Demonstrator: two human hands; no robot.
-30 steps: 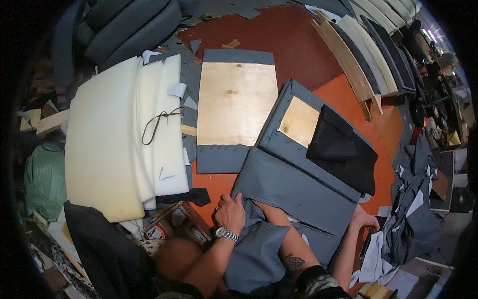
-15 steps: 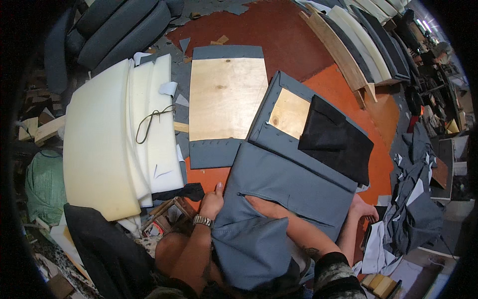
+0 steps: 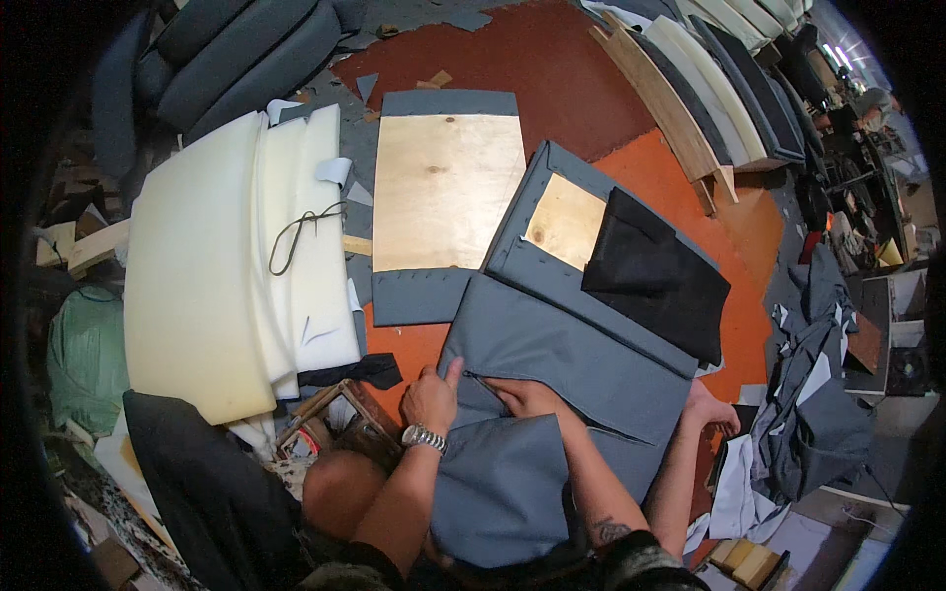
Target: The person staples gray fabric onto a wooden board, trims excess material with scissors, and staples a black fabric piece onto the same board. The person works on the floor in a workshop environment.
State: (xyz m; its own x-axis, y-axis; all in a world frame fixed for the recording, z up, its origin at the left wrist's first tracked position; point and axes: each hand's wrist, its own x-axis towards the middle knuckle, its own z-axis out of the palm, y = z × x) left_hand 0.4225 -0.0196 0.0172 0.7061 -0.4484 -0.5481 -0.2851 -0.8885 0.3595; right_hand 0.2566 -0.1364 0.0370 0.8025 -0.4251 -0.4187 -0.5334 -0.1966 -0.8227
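A grey fabric cover with a long zippered slit lies across my lap and the floor in front of me. At its left edge, my left hand grips the cloth with the thumb pointing up; a metal watch is on that wrist. My right hand is at the left end of the slit, fingers curled on the cloth there and the tips partly hidden under it. Beyond the cover lies a grey-upholstered panel with stapled edges, a bare wood patch and black cloth folded over it.
Another plywood-backed panel lies farther ahead. Cream foam slabs stand at the left, with dark grey cushions behind. Fabric scraps are heaped at the right, near a bare foot. A wooden frame sits beside my left hand.
My right hand has drawn back out of the slit, so its back and knuckles now show. The left hand has shifted slightly right along the cover's edge.
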